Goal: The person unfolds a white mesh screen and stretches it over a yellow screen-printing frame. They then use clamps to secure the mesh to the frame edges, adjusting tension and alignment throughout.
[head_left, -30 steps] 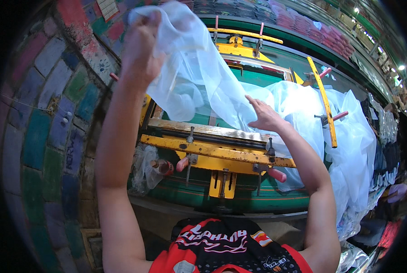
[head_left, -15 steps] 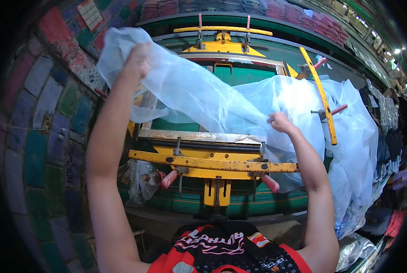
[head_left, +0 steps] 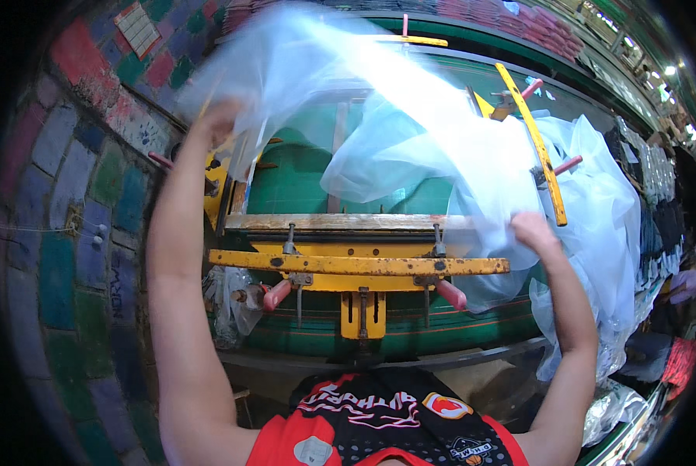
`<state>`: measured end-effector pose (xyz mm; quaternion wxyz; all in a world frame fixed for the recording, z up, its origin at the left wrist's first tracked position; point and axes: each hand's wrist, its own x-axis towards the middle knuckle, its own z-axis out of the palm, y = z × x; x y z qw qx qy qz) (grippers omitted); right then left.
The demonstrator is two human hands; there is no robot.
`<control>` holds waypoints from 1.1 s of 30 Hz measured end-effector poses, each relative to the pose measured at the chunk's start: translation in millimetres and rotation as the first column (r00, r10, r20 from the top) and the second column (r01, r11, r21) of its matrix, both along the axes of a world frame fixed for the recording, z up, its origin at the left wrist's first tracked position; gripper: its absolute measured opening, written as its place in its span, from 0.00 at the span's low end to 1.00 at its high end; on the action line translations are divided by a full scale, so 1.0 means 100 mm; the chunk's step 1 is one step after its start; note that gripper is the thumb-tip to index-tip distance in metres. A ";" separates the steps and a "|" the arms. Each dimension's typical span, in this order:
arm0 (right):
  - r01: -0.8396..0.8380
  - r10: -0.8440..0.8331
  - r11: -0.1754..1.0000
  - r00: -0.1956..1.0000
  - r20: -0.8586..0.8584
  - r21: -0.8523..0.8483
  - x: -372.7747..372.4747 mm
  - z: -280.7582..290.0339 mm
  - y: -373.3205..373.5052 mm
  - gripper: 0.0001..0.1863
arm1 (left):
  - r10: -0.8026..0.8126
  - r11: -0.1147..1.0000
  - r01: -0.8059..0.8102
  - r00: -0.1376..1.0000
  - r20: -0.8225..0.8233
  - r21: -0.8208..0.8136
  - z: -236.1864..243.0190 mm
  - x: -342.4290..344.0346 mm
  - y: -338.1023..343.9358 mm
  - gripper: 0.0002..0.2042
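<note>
mesh (head_left: 457, 132), sheer and whitish blue, is arching over the wooden frame (head_left: 340, 223) on the green table (head_left: 441, 330), blurring at its raised far left part and sloping down toward the right. its other folds are heaping loosely past the yellow right bar (head_left: 534, 147). the left hand (head_left: 222, 116) is hovering near the frame's far left side, close against the mesh; it is blurring too much to tell whether its fingers are gripping. the right hand (head_left: 531, 229) is forming a fist beyond the frame's near right end, seemingly pinching the mesh.

the yellow front bar (head_left: 340, 262) is running along the near side, its bolts (head_left: 291, 237) standing upright. a bottle (head_left: 248, 296) is lying in a clear bag (head_left: 227, 318) nearby.

a low fold could be catching on those bolts and tearing. the right bar is crossing above the mesh, so a hard leftward pull could be snagging the heap there. uneven tension between the hands could be leaving creases or a skewed lie.
</note>
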<state>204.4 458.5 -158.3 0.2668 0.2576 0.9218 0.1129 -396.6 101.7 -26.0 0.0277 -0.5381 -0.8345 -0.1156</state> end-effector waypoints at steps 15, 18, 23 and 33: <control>0.177 -0.776 0.386 0.593 -0.215 -0.905 0.13 0.28 -0.08 0.13 | 0.565 0.819 -0.345 0.623 0.541 -0.458 -1.49 -0.03 -1.66 0.03; 0.066 -0.714 0.489 0.602 -0.356 -0.870 -0.21 0.48 -0.08 0.13 | 0.505 0.858 -0.292 0.631 0.589 -0.423 -1.60 -0.06 -1.74 0.04; -0.234 -0.095 0.865 0.793 -0.602 -0.445 -1.06 0.39 -0.02 0.09 | 0.543 0.513 -0.022 0.782 0.305 -0.858 -1.77 -0.21 -1.85 0.14; -0.189 0.133 0.972 0.934 -0.332 -0.142 -2.47 -0.51 0.62 0.13 | 0.562 0.462 -0.351 0.826 -0.037 -0.814 -1.00 0.00 -0.64 0.18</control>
